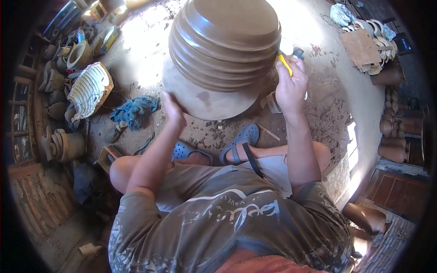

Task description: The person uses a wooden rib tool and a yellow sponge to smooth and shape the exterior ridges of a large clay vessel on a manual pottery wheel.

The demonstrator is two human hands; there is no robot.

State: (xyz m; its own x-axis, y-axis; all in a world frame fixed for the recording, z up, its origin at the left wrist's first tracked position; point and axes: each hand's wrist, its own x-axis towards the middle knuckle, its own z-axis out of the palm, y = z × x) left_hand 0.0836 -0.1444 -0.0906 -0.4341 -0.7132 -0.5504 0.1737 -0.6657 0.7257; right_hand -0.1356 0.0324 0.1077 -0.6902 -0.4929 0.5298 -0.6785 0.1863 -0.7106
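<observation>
A large brown clay pot (pixel 223 50) with ribbed, shiny sides and a flat, smooth top stands on a round wheel disc (pixel 209 107). My right hand (pixel 292 86) is closed round a small yellow scraper (pixel 285 65), whose edge meets or nearly meets the pot's right side. At the disc's left rim, my left hand (pixel 174 110) rests with its fingers stretched along the edge, holding nothing. Part of that hand's fingers is hard to make out.
Left of the disc lie a crumpled blue cloth (pixel 135 111) and a ribbed pale mould piece (pixel 92 88). Clay crumbs cover the floor around my blue clogs (pixel 246 136). Several pots (pixel 392 125) line the right side; a flat board (pixel 360 49) leans farther back.
</observation>
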